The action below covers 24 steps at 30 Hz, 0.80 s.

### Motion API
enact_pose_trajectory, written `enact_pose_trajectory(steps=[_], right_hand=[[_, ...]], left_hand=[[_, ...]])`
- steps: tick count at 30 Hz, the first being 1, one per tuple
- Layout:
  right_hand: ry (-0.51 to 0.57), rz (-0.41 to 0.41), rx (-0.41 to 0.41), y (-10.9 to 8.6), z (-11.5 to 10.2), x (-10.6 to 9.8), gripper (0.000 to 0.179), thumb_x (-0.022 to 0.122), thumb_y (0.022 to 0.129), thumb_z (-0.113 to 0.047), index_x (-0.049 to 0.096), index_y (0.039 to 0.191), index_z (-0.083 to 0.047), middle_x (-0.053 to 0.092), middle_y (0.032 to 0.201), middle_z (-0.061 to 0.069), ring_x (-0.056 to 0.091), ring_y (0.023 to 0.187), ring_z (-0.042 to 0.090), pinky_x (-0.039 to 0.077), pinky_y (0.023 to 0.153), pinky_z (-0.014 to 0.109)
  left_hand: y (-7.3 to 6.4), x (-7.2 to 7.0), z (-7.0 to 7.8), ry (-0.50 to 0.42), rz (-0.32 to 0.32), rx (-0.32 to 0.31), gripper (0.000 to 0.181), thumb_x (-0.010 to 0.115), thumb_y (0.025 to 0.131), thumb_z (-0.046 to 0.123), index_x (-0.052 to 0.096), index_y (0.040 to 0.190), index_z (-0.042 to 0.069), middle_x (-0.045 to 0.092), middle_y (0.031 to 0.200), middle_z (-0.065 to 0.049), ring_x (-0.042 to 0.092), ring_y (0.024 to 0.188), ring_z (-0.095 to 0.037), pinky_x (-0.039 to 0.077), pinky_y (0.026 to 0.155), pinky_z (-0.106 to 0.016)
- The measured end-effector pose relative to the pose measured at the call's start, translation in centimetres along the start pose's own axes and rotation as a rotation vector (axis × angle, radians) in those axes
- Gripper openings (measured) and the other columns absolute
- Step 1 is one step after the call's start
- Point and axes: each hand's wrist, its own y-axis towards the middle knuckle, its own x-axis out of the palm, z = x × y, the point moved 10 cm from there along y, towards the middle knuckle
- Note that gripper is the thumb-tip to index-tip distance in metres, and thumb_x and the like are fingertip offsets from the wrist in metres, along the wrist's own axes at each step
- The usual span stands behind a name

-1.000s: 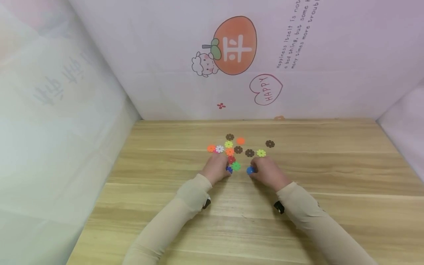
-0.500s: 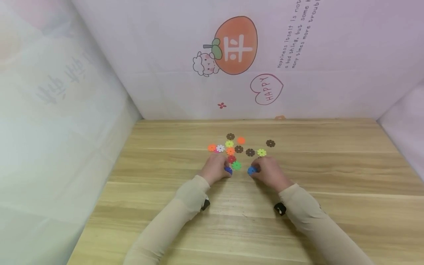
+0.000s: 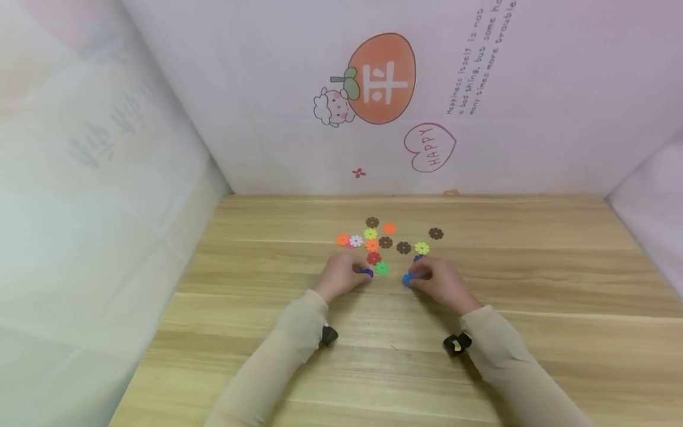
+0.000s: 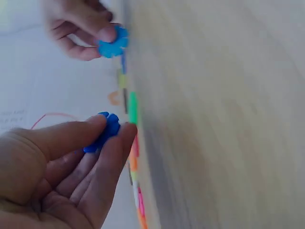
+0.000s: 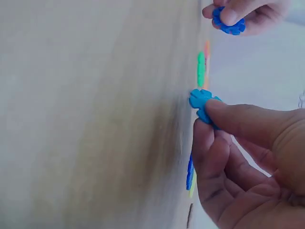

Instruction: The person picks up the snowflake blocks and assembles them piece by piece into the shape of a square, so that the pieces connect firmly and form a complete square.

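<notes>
My left hand [image 3: 340, 276] pinches a dark blue notched plastic disc [image 4: 104, 132] between thumb and fingertips; in the left wrist view the disc is tilted. A lighter blue snowflake disc [image 5: 204, 106] is pinched by my right hand [image 3: 444, 284], its notched edge sticking out past the thumb. The two held discs are apart, just above the table. Between the hands lies a green disc [image 3: 382, 268], with a red disc [image 3: 374, 258] beside it. Another dark blue disc [image 5: 190, 172] lies by the right hand, partly hidden in the head view.
Behind the hands, several brown, yellow, orange, white and pink discs lie flat, among them a white disc [image 3: 356, 241] and a far brown disc [image 3: 436, 233]. The wooden table [image 3: 384, 379] meets a printed cloth wall [image 3: 277, 148] at the back.
Both hands have drawn slightly apart, each keeping its blue disc. The dark blue disc by the right hand has come partly into sight. The loose discs lie as before.
</notes>
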Motion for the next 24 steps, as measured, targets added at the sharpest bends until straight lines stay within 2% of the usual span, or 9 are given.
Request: enact_pose_trajectory(steps=[3,7,10,13,17,21,24], right_hand=[[0.052,0.008,0.029,-0.5,0.2,-0.5,0.023,0.072,0.089,-0.015,0.069,0.109,-0.004,0.072,0.1,0.009,0.066,0.092,0.022,0.057,0.078,0.035],[0.139,0.03,0.05,-1.3,-0.2,-1.0,0.023,0.072,0.09,-0.023,0.072,0.109,-0.011,0.072,0.104,0.005,0.067,0.097,0.02,0.056,0.086,0.037],[0.252,0.052,0.047,-2.0,-0.8,-1.1,0.025,0.072,0.09,-0.028,0.072,0.109,-0.013,0.073,0.107,0.004,0.068,0.099,0.021,0.056,0.091,0.036],[0.344,0.097,0.018,-2.6,-1.7,-1.4,0.028,0.072,0.09,-0.031,0.071,0.109,-0.01,0.074,0.108,0.006,0.07,0.098,0.016,0.056,0.089,0.027],[0.406,0.192,-0.108,-3.2,-3.6,-2.0,0.02,0.073,0.091,-0.022,0.073,0.103,-0.007,0.076,0.102,0.009,0.071,0.089,0.01,0.058,0.079,0.021],[0.402,0.269,-0.272,-4.0,-5.8,-2.4,0.009,0.073,0.089,-0.008,0.075,0.098,-0.006,0.077,0.093,0.007,0.071,0.083,0.008,0.06,0.073,0.023],[0.382,0.3,-0.321,-4.3,-6.8,-2.6,0.009,0.073,0.088,-0.005,0.076,0.096,-0.007,0.077,0.09,0.002,0.069,0.083,0.004,0.06,0.073,0.024]], left_hand=[[-0.4,0.0,-0.6,-0.189,-0.024,-0.044,0.014,0.072,0.089,0.016,0.075,0.102,0.011,0.075,0.098,-0.003,0.069,0.091,-0.015,0.057,0.087,-0.033],[-1.0,0.1,-1.4,-0.492,-0.027,-0.126,0.019,0.072,0.09,0.015,0.071,0.107,0.008,0.075,0.1,-0.007,0.071,0.094,-0.019,0.058,0.089,-0.035],[-1.3,0.1,-1.3,-0.718,-0.028,-0.123,0.024,0.07,0.09,0.009,0.068,0.112,0.001,0.073,0.106,-0.013,0.072,0.095,-0.021,0.056,0.095,-0.04],[-1.8,0.2,-0.8,-0.922,-0.038,-0.115,0.029,0.067,0.091,0.003,0.064,0.118,-0.005,0.07,0.112,-0.014,0.072,0.091,-0.018,0.055,0.096,-0.04],[-2.7,0.4,-0.5,-1.052,-0.036,-0.168,0.026,0.068,0.089,0.003,0.067,0.115,-0.002,0.072,0.105,-0.005,0.071,0.082,-0.01,0.057,0.08,-0.025],[-3.4,0.5,0.5,-1.084,-0.046,-0.183,0.018,0.07,0.089,0.004,0.069,0.107,0.001,0.073,0.096,-0.002,0.07,0.076,-0.008,0.051,0.064,-0.016],[-3.7,0.3,1.5,-1.081,-0.057,-0.164,0.014,0.069,0.09,0.005,0.067,0.103,0.002,0.072,0.096,-0.003,0.07,0.075,-0.008,0.05,0.06,-0.014]])
